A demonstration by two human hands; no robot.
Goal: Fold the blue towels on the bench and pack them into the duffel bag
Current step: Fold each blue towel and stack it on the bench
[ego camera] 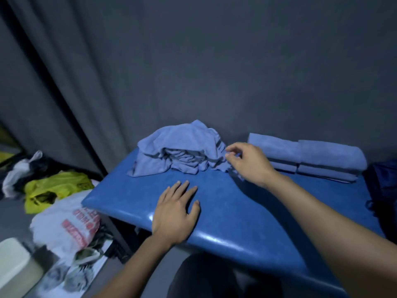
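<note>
A blue padded bench [236, 211] with a glossy surface is seen set against a dark grey wall [236, 61], its near edge catching the light and its left end rounded at the corners. At the far edge, towards the left end, a heap of crumpled blue towels [178, 151] is piled against the wall. Further right along the same far edge, a stack of folded blue towels [311, 160] is laid flat, in two piles side by side and touching. The left hand [176, 214] is laid palm down on the bare surface near the front edge, its fingers straight and slightly spread, nothing being held. The right hand [247, 164] is held above the surface between the heap and the folded stack, its fingers curled and drawn towards the thumb at the right-hand fringe of the heap; whether cloth is actually pinched cannot be told. Beyond the right end of the bench a dark blue bag [382, 190] is partly seen at the frame's edge, most of it cut off. A grey curtain [53, 72] is hung in folds left of the wall. On the floor past the left end of the bench, a yellow plastic bag [53, 188], a white plastic bag with red print [68, 226] and a bundle of black and white cloth [23, 171] are gathered, and a pale boxy object [15, 267] is seen in the lower left corner.
</note>
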